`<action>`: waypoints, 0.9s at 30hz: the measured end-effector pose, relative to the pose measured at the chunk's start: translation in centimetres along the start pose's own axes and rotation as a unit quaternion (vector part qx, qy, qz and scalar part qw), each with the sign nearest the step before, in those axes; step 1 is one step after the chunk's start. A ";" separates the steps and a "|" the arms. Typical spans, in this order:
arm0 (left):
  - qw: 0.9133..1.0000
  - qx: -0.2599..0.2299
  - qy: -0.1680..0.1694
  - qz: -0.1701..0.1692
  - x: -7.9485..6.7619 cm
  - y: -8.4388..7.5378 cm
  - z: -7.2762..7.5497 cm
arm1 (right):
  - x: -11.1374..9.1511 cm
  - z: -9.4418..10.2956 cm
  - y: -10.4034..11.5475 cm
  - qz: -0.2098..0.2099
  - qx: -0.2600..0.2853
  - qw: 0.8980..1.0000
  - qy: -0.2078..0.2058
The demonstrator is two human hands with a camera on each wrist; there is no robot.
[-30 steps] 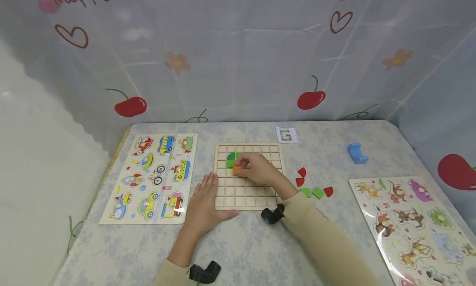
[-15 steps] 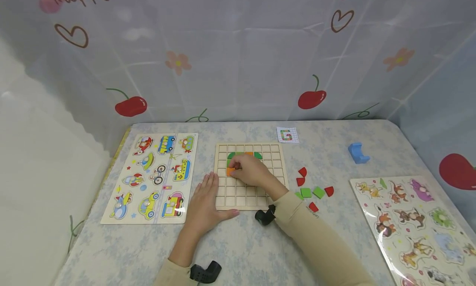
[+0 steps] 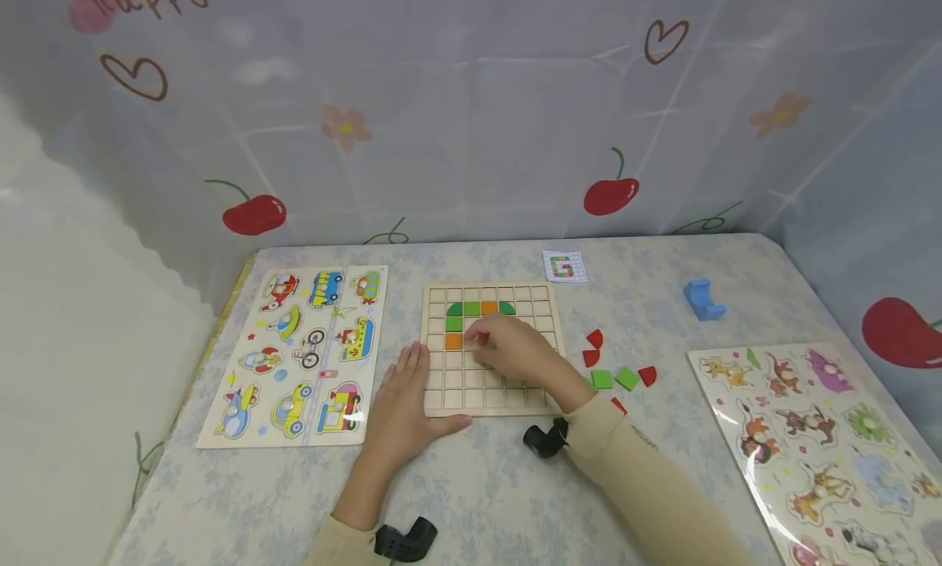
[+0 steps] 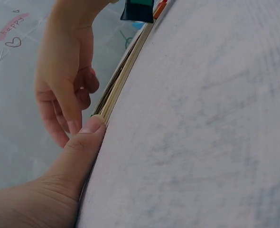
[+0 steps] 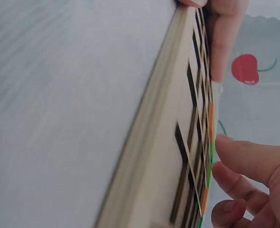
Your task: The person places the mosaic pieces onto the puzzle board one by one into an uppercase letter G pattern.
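A wooden grid board (image 3: 489, 398) lies at the middle of the table. My left hand (image 3: 401, 402) rests against its left edge and front corner, fingers straight and thumb along the front edge. My right hand (image 3: 515, 349) hovers over the grid, its fingers loosely bent and holding nothing; in the right wrist view its thumb (image 5: 244, 154) stands apart from the fingers. Just left of those fingertips an orange square tile (image 3: 453, 341) sits in a cell. Above it are a green square (image 3: 454, 324) and a row of green and orange tiles (image 3: 481, 308) with rounded green corners.
Several loose red quarter-round and green square tiles (image 3: 602, 379) lie right of the board. A small pattern card (image 3: 564, 267) lies behind it. A vehicle puzzle (image 3: 294, 357) lies left, an animal puzzle (image 3: 817, 451) right, and a blue block (image 3: 704, 300) at the back right.
My right hand has set the orange tile into a cell at the left, let go of it and drawn back slightly to the right. My left hand has stayed at the board's edge.
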State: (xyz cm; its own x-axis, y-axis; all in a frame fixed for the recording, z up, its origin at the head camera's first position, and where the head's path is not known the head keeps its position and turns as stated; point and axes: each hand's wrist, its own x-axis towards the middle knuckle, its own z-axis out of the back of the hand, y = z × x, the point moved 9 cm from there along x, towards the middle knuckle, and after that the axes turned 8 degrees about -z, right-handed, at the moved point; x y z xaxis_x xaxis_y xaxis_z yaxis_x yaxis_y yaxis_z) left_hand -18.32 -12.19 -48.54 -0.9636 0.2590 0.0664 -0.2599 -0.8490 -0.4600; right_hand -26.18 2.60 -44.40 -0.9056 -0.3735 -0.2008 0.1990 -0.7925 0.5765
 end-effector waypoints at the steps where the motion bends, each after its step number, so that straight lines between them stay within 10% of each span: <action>1: 1.000 0.001 0.000 0.000 0.0 0.0 0.0 | -0.4 0.3 -0.5 -0.006 0.004 1.000 0.001; 27: 1.000 -0.012 -0.002 0.006 0.0 -0.1 0.0 | -10.5 7.2 -12.8 -0.098 -0.045 0.994 -0.027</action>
State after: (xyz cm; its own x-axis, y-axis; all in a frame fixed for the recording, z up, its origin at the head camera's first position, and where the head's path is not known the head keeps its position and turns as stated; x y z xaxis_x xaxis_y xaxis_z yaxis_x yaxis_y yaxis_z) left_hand -18.26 -12.12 -48.51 -0.9667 0.2476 0.0645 -0.2474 -0.8401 -0.4827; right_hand -21.95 20.12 -44.00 -0.9486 -0.1834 -0.2580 0.0474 -0.8882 0.4571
